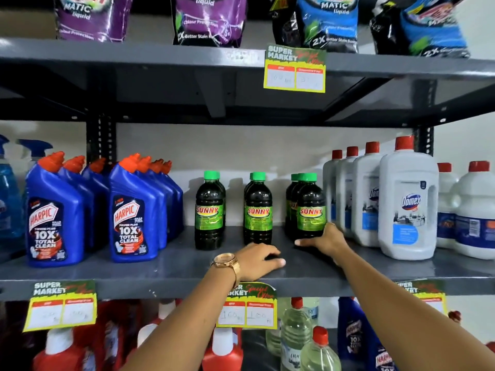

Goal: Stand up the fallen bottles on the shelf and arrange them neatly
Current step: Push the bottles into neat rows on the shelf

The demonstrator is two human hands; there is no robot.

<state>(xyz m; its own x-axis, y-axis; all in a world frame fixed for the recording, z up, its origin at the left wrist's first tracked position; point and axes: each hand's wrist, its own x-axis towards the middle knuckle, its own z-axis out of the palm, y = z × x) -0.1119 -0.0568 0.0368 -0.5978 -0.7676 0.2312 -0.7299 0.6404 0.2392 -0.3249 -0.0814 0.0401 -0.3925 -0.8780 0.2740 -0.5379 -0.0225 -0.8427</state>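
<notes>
We are looking at the middle shelf (160, 266), and every dark Sunny bottle (311, 207) there is standing up already in three little rows. No bottle is lying down. Our right hand (325, 238) is touching the bottom of the right-most near bottle, its grip loose around it. Our left hand (258, 259) is resting flat on the shelf, holding nothing. We think only small straightening is left.
</notes>
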